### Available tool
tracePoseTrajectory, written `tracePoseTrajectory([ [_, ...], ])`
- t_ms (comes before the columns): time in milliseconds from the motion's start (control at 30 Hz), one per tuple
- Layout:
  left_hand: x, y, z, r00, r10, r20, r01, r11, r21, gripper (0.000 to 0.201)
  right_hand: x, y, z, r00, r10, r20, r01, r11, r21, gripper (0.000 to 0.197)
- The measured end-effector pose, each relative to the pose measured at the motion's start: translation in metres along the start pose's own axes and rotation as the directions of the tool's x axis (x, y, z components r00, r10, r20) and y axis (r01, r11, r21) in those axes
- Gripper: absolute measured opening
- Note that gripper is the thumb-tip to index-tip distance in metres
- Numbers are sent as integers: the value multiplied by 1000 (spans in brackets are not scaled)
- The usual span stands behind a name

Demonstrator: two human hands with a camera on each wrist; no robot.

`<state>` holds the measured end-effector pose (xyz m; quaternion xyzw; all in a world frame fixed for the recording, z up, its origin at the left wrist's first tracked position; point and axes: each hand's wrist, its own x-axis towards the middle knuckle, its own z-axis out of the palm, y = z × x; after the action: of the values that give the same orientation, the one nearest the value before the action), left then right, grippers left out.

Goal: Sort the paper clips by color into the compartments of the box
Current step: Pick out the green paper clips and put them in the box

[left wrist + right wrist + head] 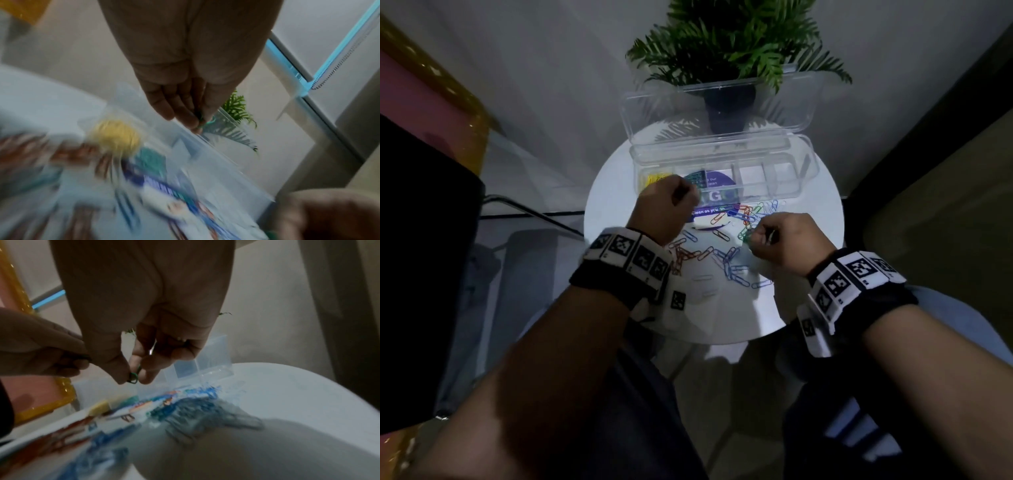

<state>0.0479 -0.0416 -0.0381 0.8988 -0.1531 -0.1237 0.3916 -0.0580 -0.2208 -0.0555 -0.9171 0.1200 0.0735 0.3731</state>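
Observation:
A clear compartment box (722,171) stands open on the round white table (808,240). Yellow clips (654,179) fill its leftmost cell and green clips (693,178) the cell beside it. Loose clips (726,246) in blue, red, green and white lie scattered in front of the box. My left hand (667,209) hovers at the box's front edge over the green cell, pinching a green clip (205,122). My right hand (780,240) is just above the pile's right side, thumb and forefinger pinching another green clip (132,379).
A potted fern (729,61) stands behind the box, whose open lid (647,113) leans toward it. A purple printed card (712,210) lies under the box and clips. A black shape (421,257) is at the left, a dark wall at the right.

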Motion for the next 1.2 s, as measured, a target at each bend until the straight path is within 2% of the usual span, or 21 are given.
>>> tracePoseTrajectory([
  [133,24,7,-9,994,12,-108,-5,998,65,15,6,-14,-3,1000,-22,-4,22,999,30,9],
  [300,37,2,-2,993,88,-79,-62,957,283,22,16,-24,-8,997,-71,-8,72,996,55,7],
  [400,36,-2,-4,989,98,-110,-52,931,362,27,29,-33,-12,994,-108,-16,109,993,35,6],
  [567,11,-17,-17,974,99,-203,-43,964,264,21,62,-60,-12,977,-207,-43,203,976,-77,8],
  [633,-2,-26,-22,977,66,-204,-22,978,208,18,75,-70,-9,969,-243,-39,238,965,-113,10],
  [767,-22,-41,-18,989,-25,-145,43,991,127,14,97,-84,0,965,-261,11,258,949,-181,17],
  [867,-24,-42,-16,995,-32,-94,44,990,136,14,104,-85,1,972,-235,31,236,952,-194,21],
  [1000,-22,-38,-8,998,-45,-39,52,980,191,13,92,-74,-13,975,-198,-97,184,973,-136,20],
  [1100,-20,-30,9,996,15,84,-35,969,246,16,69,-50,-27,987,-123,-100,111,987,-120,18],
  [1200,-15,-22,34,963,93,252,-170,937,306,22,44,-17,-30,1000,-18,-2,18,984,-178,17],
])
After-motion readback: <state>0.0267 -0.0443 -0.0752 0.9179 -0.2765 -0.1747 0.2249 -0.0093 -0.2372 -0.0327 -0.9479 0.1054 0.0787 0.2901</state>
